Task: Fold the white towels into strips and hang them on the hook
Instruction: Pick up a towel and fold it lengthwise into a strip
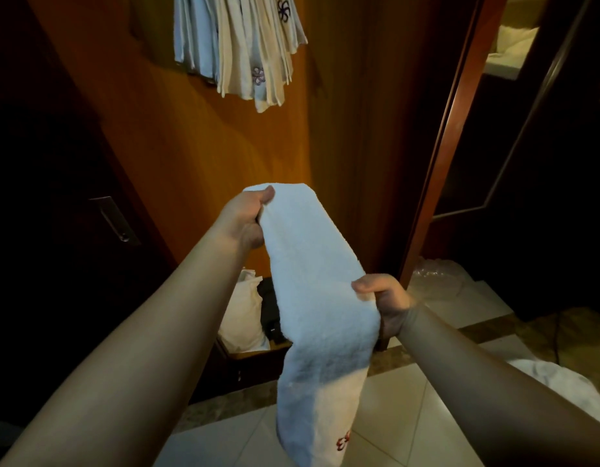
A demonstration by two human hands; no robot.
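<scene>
A white towel, folded into a long strip, stretches between my hands in the middle of the view. My left hand grips its far end, thumb on top. My right hand pinches the strip's right edge lower down. The towel's lower end hangs toward the floor and shows a red embroidered mark. Several folded white towels with dark embroidered marks hang on the wooden wall at the top; the hook itself is hidden behind them.
An orange-brown wooden panel stands ahead, with a dark door and metal handle on the left. A white bag sits low by the wall. More white cloth lies at right on the tiled floor. A doorway opens at right.
</scene>
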